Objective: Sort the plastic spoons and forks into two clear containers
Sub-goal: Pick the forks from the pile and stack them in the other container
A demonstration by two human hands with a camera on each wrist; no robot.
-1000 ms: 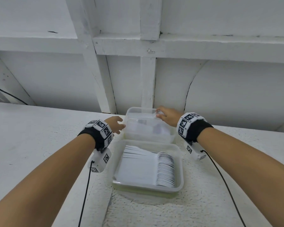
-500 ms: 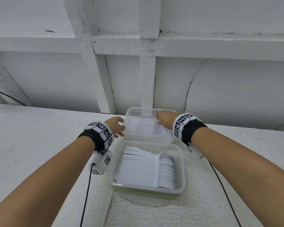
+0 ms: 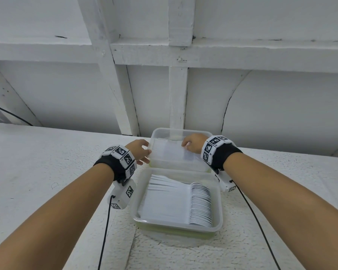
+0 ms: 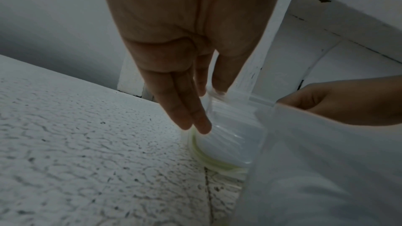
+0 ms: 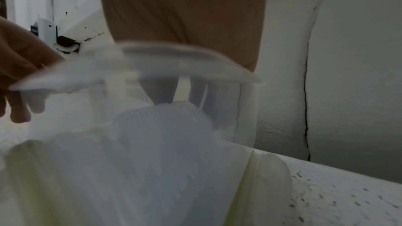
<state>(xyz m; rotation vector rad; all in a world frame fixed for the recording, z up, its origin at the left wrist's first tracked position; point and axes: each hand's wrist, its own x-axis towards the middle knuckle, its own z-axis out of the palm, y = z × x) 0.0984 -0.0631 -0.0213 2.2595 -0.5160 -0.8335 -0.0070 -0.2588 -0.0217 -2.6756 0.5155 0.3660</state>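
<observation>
The head camera looks forward and down from above at both containers on the white ledge. Each wrist camera looks along its hand from very close, near the ledge. All views share the far container.

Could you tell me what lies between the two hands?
In the head view, the far clear plastic container sits between the left hand and right hand.
</observation>
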